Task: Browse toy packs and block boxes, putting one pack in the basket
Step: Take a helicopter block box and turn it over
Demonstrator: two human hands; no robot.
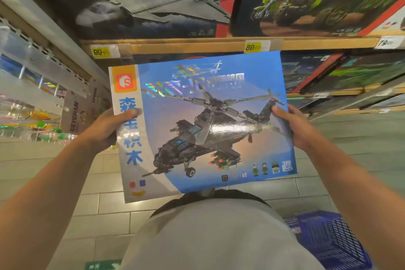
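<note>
Both hands hold large flat blue helicopter block box (210, 120) at centre: left hand (109, 129) at 9 o'clock edge, right hand (293, 127) at 3. Thumb-only edge grips on glossy card (slippery-looking) risk slip; blue plastic mesh basket (328, 239) at 5 o'clock is small, box may overhang.

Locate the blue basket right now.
In the head view, the blue basket sits on the tiled floor at lower right, beside the person's right forearm and below the helicopter block box held in both hands.
</note>
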